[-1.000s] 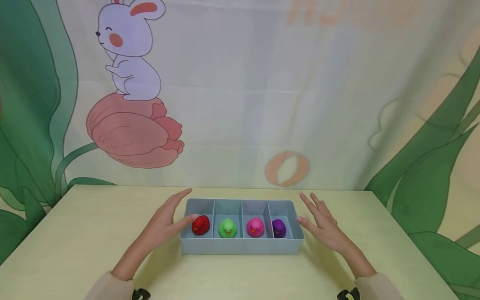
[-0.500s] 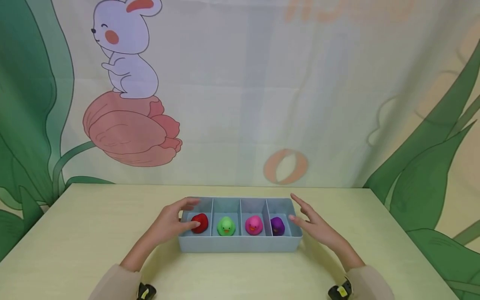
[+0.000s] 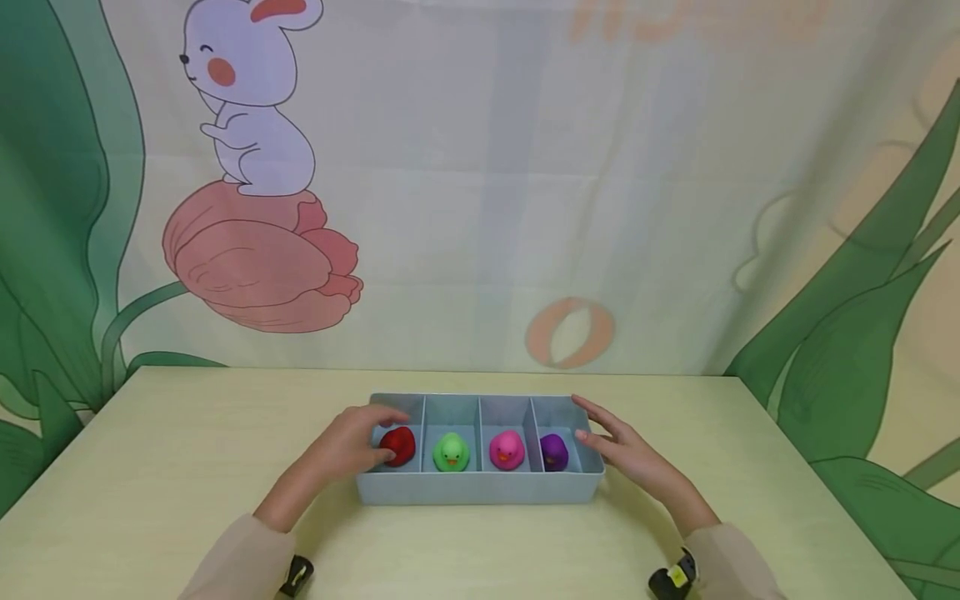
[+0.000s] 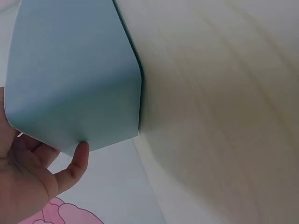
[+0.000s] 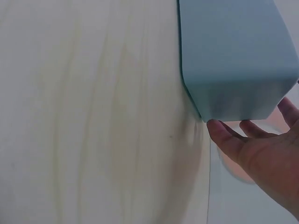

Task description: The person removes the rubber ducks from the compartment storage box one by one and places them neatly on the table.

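Note:
A pale blue box [image 3: 480, 490] with side-by-side compartments lies crosswise on the table. Its compartments hold, left to right, a red toy duck [image 3: 401, 444], a green one [image 3: 451, 457], a pink one [image 3: 507, 454] and a purple one [image 3: 555, 452]. My left hand [image 3: 348, 442] reaches over the box's left end, thumb overlapping the red duck and index finger bent behind it. In the left wrist view its little finger touches the end wall. At the right end, my right hand [image 3: 633, 450] lies along the wall with fingers spread, fingertips at the wall's edge in the right wrist view.
The pale wooden table [image 3: 480, 550] extends around the box on all sides. Behind it hangs a cloth backdrop [image 3: 450, 208] printed with a rabbit, a flower and leaves. Beige sleeves and black wrist devices [image 3: 671, 577] show at the bottom.
Both hands have moved inward onto the box's ends. The left fingers have bent down over the red duck's compartment. The box and ducks stay in place; the head view has shifted slightly.

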Demonstrator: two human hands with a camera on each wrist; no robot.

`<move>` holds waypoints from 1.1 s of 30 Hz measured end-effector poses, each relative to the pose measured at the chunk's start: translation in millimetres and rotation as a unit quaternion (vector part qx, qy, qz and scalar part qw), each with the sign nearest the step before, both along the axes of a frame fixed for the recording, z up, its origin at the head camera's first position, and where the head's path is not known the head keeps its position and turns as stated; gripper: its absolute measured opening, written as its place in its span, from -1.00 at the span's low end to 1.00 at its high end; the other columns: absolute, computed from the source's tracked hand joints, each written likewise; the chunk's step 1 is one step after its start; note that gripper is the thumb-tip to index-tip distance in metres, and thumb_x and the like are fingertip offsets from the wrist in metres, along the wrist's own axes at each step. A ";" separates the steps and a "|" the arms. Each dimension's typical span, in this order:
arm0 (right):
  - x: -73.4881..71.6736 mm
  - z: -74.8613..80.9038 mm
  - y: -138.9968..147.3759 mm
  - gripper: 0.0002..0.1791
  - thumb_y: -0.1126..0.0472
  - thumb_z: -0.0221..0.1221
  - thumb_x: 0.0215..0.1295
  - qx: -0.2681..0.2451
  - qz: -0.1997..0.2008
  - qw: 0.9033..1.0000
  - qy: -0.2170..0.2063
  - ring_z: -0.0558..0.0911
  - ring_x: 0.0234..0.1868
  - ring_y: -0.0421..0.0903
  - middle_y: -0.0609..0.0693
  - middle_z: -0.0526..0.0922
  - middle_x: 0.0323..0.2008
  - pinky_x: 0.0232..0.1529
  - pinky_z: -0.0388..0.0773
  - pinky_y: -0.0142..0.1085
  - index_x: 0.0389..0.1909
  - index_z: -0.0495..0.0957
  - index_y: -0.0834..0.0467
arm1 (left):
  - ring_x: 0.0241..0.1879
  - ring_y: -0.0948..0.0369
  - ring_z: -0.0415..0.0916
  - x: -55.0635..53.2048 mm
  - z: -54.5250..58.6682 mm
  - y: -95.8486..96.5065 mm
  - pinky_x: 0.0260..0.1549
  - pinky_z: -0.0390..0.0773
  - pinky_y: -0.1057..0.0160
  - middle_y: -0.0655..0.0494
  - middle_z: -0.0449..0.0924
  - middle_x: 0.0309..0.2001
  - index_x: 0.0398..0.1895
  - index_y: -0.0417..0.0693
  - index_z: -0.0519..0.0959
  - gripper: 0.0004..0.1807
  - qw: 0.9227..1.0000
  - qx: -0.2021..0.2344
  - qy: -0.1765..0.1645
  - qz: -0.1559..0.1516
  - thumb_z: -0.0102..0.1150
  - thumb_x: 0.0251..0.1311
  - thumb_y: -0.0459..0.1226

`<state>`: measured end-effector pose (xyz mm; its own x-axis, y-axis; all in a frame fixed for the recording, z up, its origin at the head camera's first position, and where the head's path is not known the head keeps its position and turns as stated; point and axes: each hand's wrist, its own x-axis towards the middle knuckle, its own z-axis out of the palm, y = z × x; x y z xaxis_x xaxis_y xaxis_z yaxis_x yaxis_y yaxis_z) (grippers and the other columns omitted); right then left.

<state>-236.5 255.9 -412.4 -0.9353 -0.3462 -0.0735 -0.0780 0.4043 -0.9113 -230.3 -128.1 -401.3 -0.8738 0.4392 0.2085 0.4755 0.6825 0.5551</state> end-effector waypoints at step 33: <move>-5.9 -6.0 7.7 -0.28 0.21 0.06 0.29 -0.051 0.034 0.996 -0.057 -0.04 0.32 0.36 0.13 -0.30 0.42 0.14 0.22 0.17 0.41 -0.04 -0.01 | -0.21 0.09 0.50 -3.9 14.4 -0.5 -0.27 0.57 0.17 0.00 0.61 -0.19 -0.01 -0.22 0.54 -0.53 0.999 -0.027 0.011 0.020 0.33 -0.11 -0.45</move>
<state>-242.4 263.6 -418.4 -0.8970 -0.4199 -0.1385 0.0040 0.3056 -0.9522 -234.2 -128.6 -386.9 -0.8863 0.4156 0.2043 0.4589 0.7292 0.5076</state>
